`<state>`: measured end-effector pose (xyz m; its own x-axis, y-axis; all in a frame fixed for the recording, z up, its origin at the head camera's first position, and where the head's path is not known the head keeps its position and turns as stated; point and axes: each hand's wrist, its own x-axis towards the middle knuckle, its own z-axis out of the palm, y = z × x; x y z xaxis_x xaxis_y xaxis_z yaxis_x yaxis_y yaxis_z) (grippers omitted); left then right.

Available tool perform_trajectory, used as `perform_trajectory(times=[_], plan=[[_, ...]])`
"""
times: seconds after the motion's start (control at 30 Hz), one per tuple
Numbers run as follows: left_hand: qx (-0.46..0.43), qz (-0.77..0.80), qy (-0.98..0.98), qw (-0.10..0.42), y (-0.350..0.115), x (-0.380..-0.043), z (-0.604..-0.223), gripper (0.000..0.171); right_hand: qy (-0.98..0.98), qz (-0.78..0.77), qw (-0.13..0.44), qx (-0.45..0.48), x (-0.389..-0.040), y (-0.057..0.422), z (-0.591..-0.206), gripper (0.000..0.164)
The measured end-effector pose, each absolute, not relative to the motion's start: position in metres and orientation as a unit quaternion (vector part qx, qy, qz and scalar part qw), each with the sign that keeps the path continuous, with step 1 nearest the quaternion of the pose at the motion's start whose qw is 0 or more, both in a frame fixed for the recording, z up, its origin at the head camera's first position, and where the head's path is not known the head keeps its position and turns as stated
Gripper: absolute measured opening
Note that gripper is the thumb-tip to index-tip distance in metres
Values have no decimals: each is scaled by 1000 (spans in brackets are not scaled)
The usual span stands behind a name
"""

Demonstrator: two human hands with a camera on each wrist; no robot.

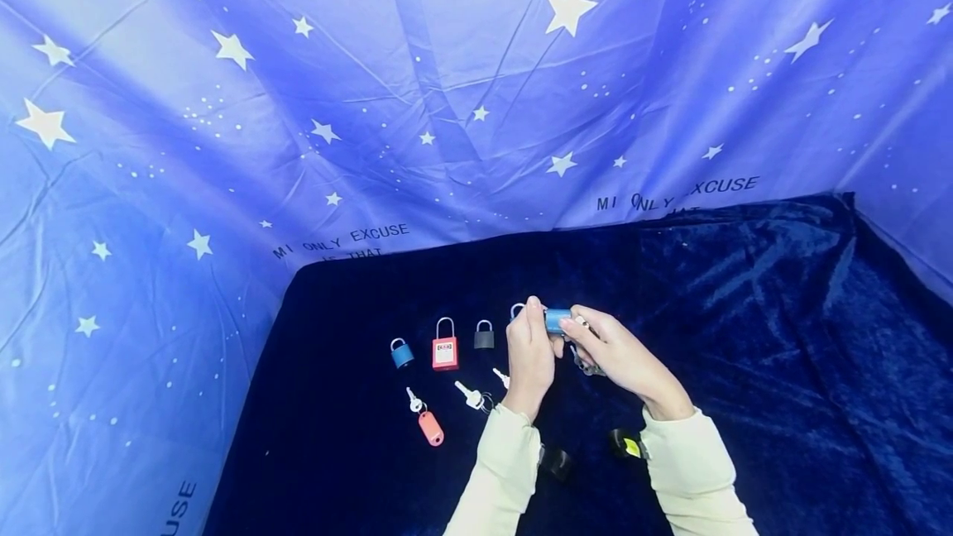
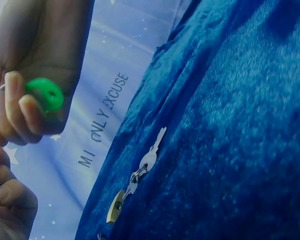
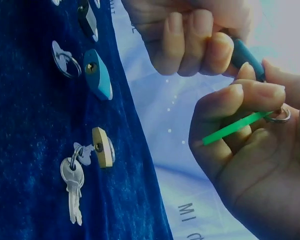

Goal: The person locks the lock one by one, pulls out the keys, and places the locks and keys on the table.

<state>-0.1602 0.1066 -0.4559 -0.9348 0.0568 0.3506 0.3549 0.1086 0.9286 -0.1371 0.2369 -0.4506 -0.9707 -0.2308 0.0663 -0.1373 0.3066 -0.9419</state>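
Note:
A small blue padlock (image 1: 557, 321) is held up between both hands. My left hand (image 1: 530, 354) grips one end of it, fingers curled, as the right wrist view also shows of the padlock body (image 3: 246, 56). From the other side my right hand (image 1: 625, 354) pinches at the padlock's keyhole end. A green key tag (image 3: 235, 128) on a metal ring (image 3: 280, 117) hangs within the right hand's curled fingers. The key itself is hidden by the fingers. In the left wrist view the green tag (image 2: 47, 95) shows beside the right hand's fingertips.
On the dark blue velvet cloth (image 1: 342, 470) stand a blue padlock (image 1: 402, 353), a red padlock (image 1: 445, 354) and a black padlock (image 1: 484, 339). Nearer lie keys (image 1: 471, 395) and a red key tag (image 1: 430, 428). A brass padlock (image 3: 102, 147) has keys (image 3: 72, 175) by it. A starry curtain hangs behind.

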Motion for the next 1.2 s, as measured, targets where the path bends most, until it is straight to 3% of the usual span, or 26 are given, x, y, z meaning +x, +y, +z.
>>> perform_trajectory(times=[0.3,0.73,1.2], plan=[[-135,-652,-737,118,108,-160,-458,43,796,-593,53,-111,-137,233,-452,41],[-100,-631,-757,134,112,-171,-483,43,806,-577,43,-125,-138,230,-454,33],[-141,-682,-714,68,100,-165,-453,40,819,-566,44,-85,-138,236,-448,36]])
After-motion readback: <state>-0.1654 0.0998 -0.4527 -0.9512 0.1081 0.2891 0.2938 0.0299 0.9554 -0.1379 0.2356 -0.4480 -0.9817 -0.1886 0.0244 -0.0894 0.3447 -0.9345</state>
